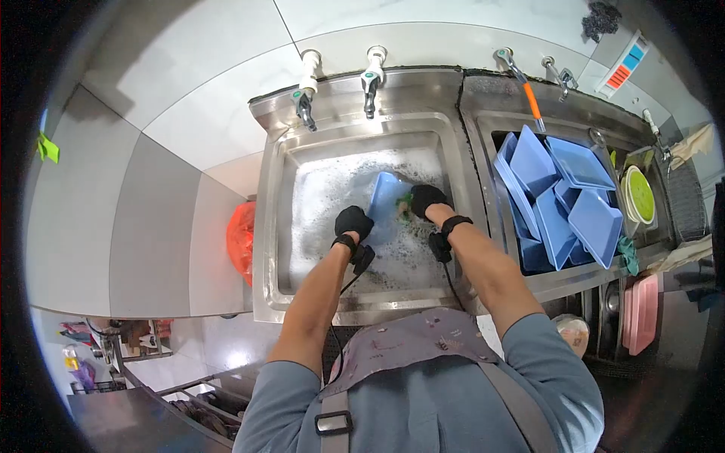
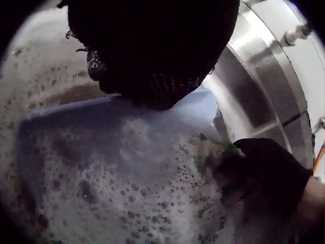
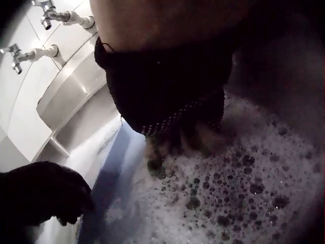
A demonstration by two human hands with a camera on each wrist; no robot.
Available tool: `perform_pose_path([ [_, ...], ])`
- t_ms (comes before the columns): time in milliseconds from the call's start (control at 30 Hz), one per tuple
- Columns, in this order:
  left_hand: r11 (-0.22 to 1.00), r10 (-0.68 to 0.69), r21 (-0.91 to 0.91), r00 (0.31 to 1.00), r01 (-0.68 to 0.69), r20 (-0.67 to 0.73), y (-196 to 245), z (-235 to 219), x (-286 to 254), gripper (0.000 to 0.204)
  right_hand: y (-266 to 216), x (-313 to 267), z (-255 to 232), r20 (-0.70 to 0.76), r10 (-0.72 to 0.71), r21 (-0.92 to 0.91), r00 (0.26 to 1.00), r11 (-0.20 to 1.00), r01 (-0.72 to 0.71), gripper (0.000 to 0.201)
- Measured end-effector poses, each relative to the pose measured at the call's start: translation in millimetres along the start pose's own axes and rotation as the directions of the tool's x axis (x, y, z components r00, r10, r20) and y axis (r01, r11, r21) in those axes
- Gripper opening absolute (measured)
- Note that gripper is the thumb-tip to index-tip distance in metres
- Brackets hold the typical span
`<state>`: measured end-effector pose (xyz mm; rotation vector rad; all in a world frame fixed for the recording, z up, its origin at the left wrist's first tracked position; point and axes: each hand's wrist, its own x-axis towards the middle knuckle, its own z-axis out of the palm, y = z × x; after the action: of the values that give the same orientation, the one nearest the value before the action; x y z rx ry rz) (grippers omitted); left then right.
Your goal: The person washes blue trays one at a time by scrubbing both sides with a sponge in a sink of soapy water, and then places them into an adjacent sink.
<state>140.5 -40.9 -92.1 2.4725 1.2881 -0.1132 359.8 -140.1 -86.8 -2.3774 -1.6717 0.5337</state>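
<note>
A blue tray [image 1: 386, 198] lies tilted in foamy water, its lower part under the suds. The black-gloved left hand [image 1: 353, 222] grips the tray's left edge; in the left wrist view that hand [image 2: 152, 51] covers part of the rim. At the tray's right side the gloved right hand [image 1: 429, 201] holds a green scrubber [image 1: 405, 207] against it. In the right wrist view the right hand's [image 3: 172, 101] fingertips dip into foam, with green bits of the scrubber [image 3: 156, 166] showing beneath.
The steel sink's rim [image 1: 275, 226] surrounds the water, with two taps [image 1: 371, 83] above. Several blue trays [image 1: 555, 219] are piled in the right-hand basin beside a green-and-white bowl [image 1: 639, 195]. An orange-red bag [image 1: 242, 240] hangs left of the sink. Cables run from both wrists.
</note>
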Motion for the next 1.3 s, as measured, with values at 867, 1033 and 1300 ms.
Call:
perform_pose_path([
  [867, 0.998, 0.065, -0.007, 0.991, -0.066, -0.116, 55.6, -20.4, -20.8, 0.033, -22.3, -8.8, -32.0, 0.254, -0.123, 0.055, 0.959, 0.992, 0.113, 0.049],
  [1033, 0.998, 0.058, -0.003, 0.99, -0.059, -0.131, 54.7, -13.6, -24.5, 0.025, -8.1, 11.9, -3.8, 0.294, -0.063, 0.123, 0.954, 0.992, 0.028, 0.06],
  [1300, 0.958, 0.264, 0.106, 0.964, -0.267, 0.037, -29.0, -3.3, -0.8, 0.026, -25.4, 6.4, -24.4, 0.126, -0.068, 0.15, 0.99, 0.988, 0.048, 0.043],
])
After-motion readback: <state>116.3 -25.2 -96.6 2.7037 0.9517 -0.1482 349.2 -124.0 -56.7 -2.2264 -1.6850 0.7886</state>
